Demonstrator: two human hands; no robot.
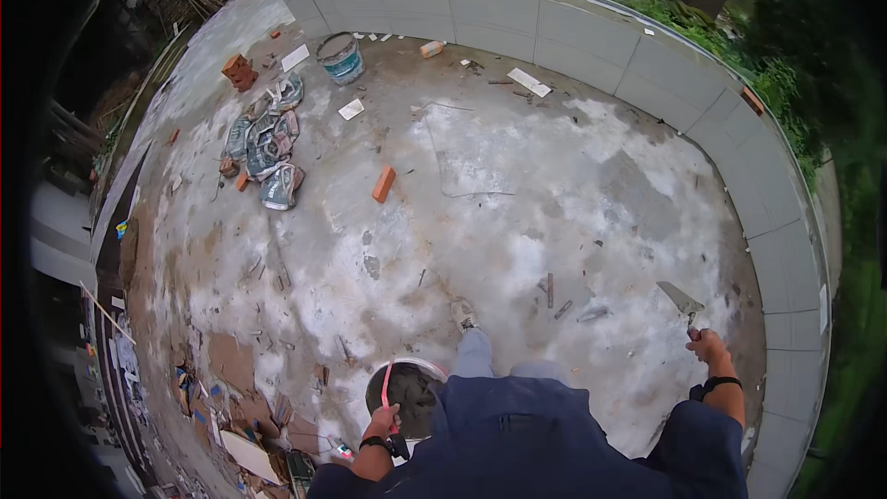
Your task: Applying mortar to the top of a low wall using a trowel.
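My left hand (382, 421) grips the red handle of a metal bucket (407, 395) filled with dark grey mortar, carried low at my left side. My right hand (709, 346) is closed on the handle of a trowel (682, 300), whose flat pointed blade points forward over the floor. My blue trousers and one shoe (463, 313) show between the hands, stepping on the rough, patchy concrete floor (517, 212).
A low wall faced with grey tiles (591, 37) curves along the far and right edges. Cement bags (266, 148), a second bucket (341, 57), loose red bricks (382, 184), a brick stack (239, 71) and tile pieces lie far left. Rubble and cardboard litter the near left.
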